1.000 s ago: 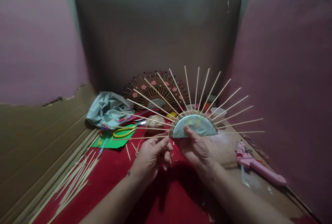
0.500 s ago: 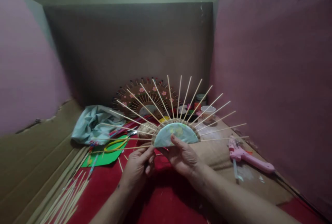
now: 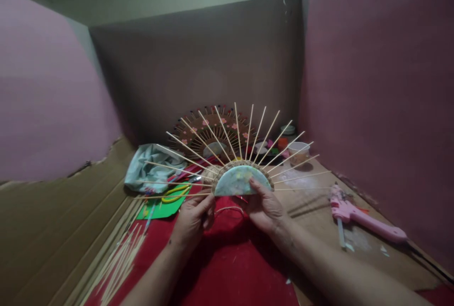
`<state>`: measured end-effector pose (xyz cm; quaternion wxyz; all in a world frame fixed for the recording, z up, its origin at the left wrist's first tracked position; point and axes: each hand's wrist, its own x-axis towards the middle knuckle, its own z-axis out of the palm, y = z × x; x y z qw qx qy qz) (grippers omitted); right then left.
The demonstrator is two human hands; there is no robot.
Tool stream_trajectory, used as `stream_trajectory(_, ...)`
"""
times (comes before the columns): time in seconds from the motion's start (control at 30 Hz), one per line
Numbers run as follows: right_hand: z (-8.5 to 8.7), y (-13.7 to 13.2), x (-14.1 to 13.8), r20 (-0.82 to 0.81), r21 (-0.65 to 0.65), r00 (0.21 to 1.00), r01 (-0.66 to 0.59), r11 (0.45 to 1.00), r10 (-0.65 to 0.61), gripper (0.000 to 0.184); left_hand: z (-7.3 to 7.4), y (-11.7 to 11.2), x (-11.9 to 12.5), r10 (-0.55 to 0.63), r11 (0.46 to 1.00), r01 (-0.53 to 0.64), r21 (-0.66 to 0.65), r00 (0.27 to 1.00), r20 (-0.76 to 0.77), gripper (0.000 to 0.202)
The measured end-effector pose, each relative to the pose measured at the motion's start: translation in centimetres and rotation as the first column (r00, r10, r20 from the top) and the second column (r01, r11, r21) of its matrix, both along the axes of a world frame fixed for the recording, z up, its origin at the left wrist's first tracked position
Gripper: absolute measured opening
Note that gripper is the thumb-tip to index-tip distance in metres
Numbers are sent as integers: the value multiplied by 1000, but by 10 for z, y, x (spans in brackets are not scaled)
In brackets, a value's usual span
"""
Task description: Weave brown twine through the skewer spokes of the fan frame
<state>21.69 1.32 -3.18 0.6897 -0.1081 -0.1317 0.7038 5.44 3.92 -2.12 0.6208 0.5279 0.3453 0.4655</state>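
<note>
Between my hands I hold up a half-round fan-shaped craft piece (image 3: 232,180), flat edge down. Its face is pale blue with yellowish patches, a braided twine rim runs along the curve, and thin wooden sticks (image 3: 207,133) spread out from it like rays. My left hand (image 3: 195,216) pinches its lower left corner near the lowest stick. The thumb of my right hand (image 3: 267,206) presses on the front at the lower right, the other fingers being behind. A loop of twine (image 3: 229,209) hangs below, and a ball of twine (image 3: 209,173) sits behind the piece.
Against the back board leans a larger decorated fan (image 3: 213,126) with pink flowers. On the right lie a pink glue gun (image 3: 369,221) and a paper cup (image 3: 299,154). To the left are pale cloth (image 3: 142,169), yellow-handled scissors (image 3: 173,195), green sheet (image 3: 165,209) and loose sticks (image 3: 120,263).
My view has turned slightly and tilted, so the surroundings appear shifted right. Both hands keep their hold on the fan-shaped piece. The twine loop below it now shows more clearly.
</note>
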Motion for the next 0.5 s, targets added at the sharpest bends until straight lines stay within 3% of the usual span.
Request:
stream_trajectory(0.23,-1,-3,-2,64,14,998,-22,1000,21,21,8,-5,0,21,1000,-21,7,1000,0,22)
stream_trajectory(0.5,-2,-1,-4,45,27,999,-12,1000,11,16,7,-7,1,-74,997,74,7,994,76,20)
